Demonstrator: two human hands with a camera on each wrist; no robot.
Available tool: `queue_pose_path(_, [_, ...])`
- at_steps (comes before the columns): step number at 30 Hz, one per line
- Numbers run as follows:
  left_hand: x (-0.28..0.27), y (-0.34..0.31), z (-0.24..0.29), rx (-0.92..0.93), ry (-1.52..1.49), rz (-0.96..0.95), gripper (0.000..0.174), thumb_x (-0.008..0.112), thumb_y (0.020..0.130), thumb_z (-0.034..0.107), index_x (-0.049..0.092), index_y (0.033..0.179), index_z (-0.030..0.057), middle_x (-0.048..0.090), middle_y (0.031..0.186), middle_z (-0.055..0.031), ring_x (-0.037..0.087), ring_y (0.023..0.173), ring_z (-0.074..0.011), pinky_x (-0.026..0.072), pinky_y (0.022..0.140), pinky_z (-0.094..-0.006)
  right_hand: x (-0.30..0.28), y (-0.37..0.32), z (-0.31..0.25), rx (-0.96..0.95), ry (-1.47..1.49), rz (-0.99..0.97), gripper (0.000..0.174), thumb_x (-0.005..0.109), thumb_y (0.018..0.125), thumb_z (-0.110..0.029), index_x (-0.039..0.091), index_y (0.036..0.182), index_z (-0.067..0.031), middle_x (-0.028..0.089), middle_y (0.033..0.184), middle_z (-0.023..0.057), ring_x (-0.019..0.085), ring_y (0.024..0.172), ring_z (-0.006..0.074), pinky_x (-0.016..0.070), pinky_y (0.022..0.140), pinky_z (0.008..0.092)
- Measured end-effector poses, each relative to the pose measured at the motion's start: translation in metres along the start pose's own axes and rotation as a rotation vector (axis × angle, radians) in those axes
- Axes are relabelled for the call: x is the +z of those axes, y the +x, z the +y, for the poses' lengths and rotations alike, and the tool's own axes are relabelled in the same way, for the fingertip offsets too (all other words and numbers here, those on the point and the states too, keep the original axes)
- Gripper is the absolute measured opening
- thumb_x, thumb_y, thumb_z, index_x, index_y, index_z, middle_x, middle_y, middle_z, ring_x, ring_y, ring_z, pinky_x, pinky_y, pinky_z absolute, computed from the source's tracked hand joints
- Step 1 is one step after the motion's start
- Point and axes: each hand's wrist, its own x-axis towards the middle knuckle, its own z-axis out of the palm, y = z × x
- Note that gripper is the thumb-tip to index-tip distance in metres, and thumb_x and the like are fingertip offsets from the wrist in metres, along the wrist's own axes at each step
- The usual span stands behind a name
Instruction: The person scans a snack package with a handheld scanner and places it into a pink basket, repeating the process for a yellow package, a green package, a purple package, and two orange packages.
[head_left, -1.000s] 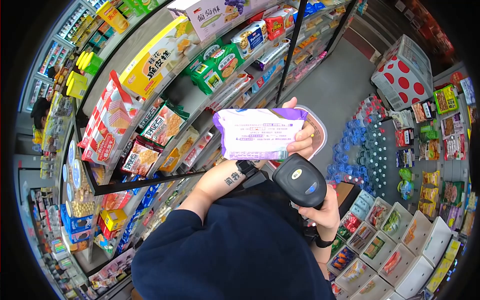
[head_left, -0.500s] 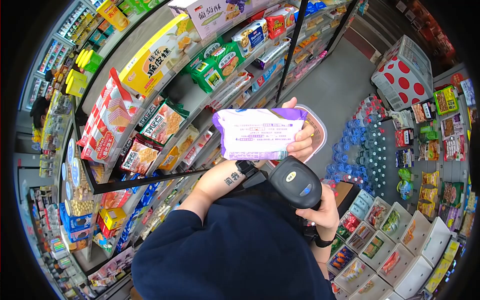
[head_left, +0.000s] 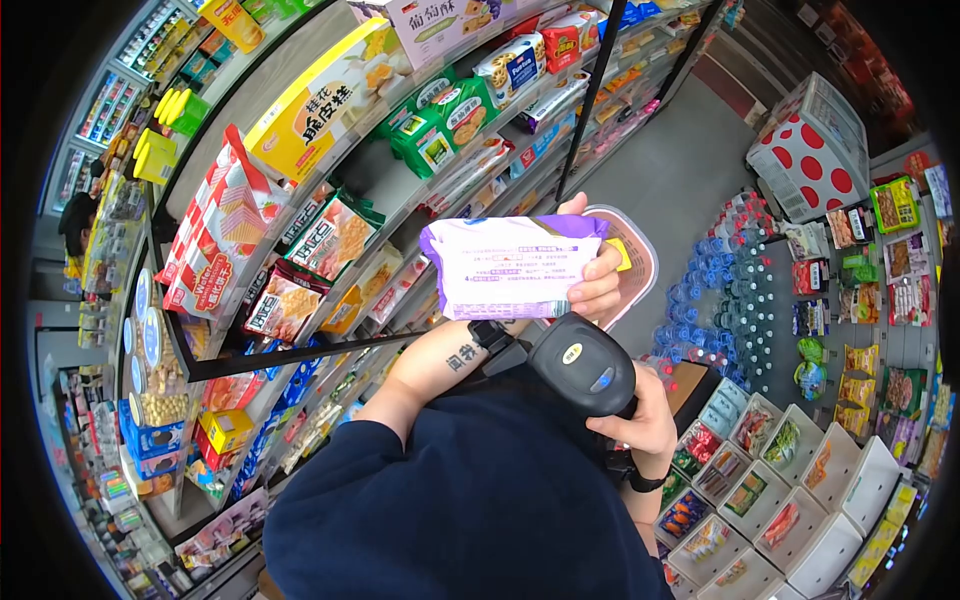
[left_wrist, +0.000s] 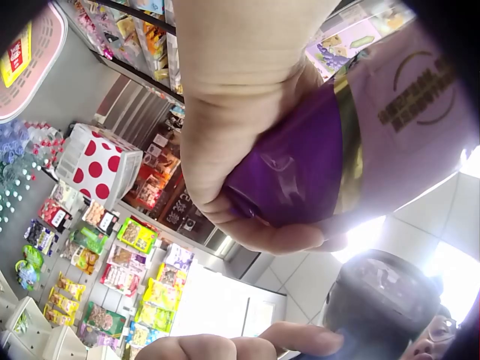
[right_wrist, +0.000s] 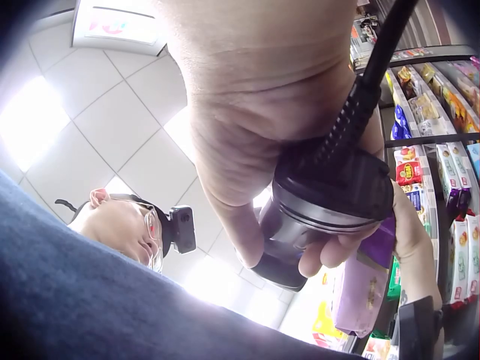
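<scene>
Gripping one thing each, both hands clamped, close together but separate: left hand (head_left: 598, 286) on the pack (head_left: 512, 266), right hand (head_left: 650, 418) on the scanner (head_left: 582, 364). Pack is in front of the chest, long side running roughly left-right in head view, printed face up toward the head camera. Soft flexible film, pillow shape, white panel with purple ends; print too small to read. Left wrist view: glossy creased purple film, gold band, paler lilac section. Scanner is hard dark plastic, rounded broad head, small oval sticker, tiny blue light on top; right wrist view shows a round butt with shiny ring and thick cable (right_wrist: 386, 56), ribbed near the joint. Scanner head sits just below the pack's lower edge in head view; can't tell if touching. Left forearm bent across the front, dark wristband (head_left: 490, 335) on, fingers folded over the pack's right end, one digit at the top edge. Right forearm comes up along the right side, also with a wristband, thumb along the near side of the scanner, other fingers wrapped round the handle. Pink perforated basket (head_left: 650, 258) partly hidden behind the pack; dark-framed shelf (head_left: 300, 362) of packaged snacks to the left.
</scene>
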Motion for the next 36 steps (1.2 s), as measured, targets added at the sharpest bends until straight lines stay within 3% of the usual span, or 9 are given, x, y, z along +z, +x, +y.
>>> queue_pose_path(12, [0.005, -0.008, 0.001, 0.087, 0.062, 0.054, 0.084, 0.024, 0.100, 0.077, 0.056, 0.073, 0.0045, 0.059, 0.071, -0.0119, 0.059, 0.072, -0.0276, 0.0486, 0.064, -0.0362, 0.006, 0.008, -0.002, -0.008, -0.024, -0.028, 0.067, 0.085, 0.073, -0.011, 0.060, 0.132, 0.0081, 0.073, 0.112, 0.0189, 0.073, 0.104, 0.0286, 0.0510, 0.095, 0.0359])
queue_pose_path(31, [0.005, -0.004, -0.005, 0.081, 0.052, 0.083, 0.083, 0.024, 0.100, 0.077, 0.055, 0.069, 0.0051, 0.056, 0.075, -0.0113, 0.056, 0.072, -0.0268, 0.0463, 0.061, -0.0333, 0.005, 0.000, 0.004, 0.021, -0.025, -0.012, 0.062, 0.086, 0.074, -0.013, 0.062, 0.127, 0.0069, 0.074, 0.110, 0.0189, 0.073, 0.104, 0.0313, 0.0522, 0.094, 0.0370])
queue_pose_path(36, [0.006, -0.007, -0.003, 0.094, 0.075, 0.107, 0.084, 0.022, 0.100, 0.076, 0.055, 0.070, 0.0045, 0.054, 0.074, -0.0115, 0.054, 0.071, -0.0272, 0.0449, 0.067, -0.0336, 0.000, 0.004, 0.000, 0.026, -0.025, -0.058, 0.059, 0.085, 0.076, -0.016, 0.062, 0.125, 0.0063, 0.074, 0.108, 0.0190, 0.074, 0.101, 0.0311, 0.0524, 0.092, 0.0374])
